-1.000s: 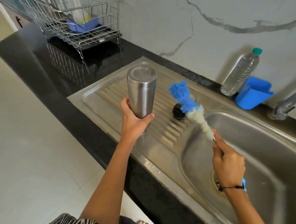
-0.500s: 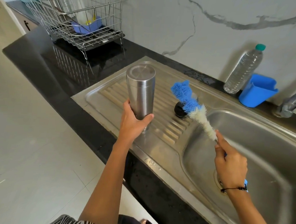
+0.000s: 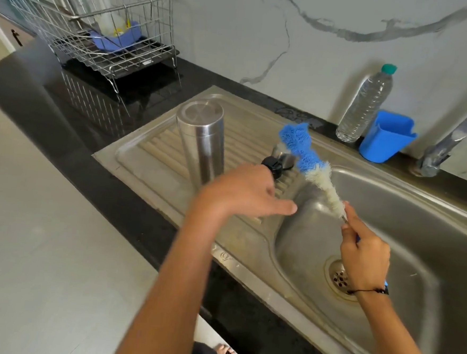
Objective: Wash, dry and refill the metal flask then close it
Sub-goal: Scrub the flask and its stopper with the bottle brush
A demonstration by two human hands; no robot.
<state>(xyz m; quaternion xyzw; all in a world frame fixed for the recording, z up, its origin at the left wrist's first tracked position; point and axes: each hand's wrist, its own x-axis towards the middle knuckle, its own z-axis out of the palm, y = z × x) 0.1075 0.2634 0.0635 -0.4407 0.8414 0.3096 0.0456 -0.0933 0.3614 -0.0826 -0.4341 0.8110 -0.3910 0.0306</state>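
Steel draining board (image 3: 156, 155) under a loose, empty left hand (image 3: 242, 194) beside the upended metal flask (image 3: 201, 141), right hand (image 3: 365, 255) pinching the bottle brush (image 3: 308, 157): a careless swipe could topple it.

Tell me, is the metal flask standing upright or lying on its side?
Upright. The metal flask stands on the ribbed drainboard, flat end up. The left hand is open beside it, not gripping it.
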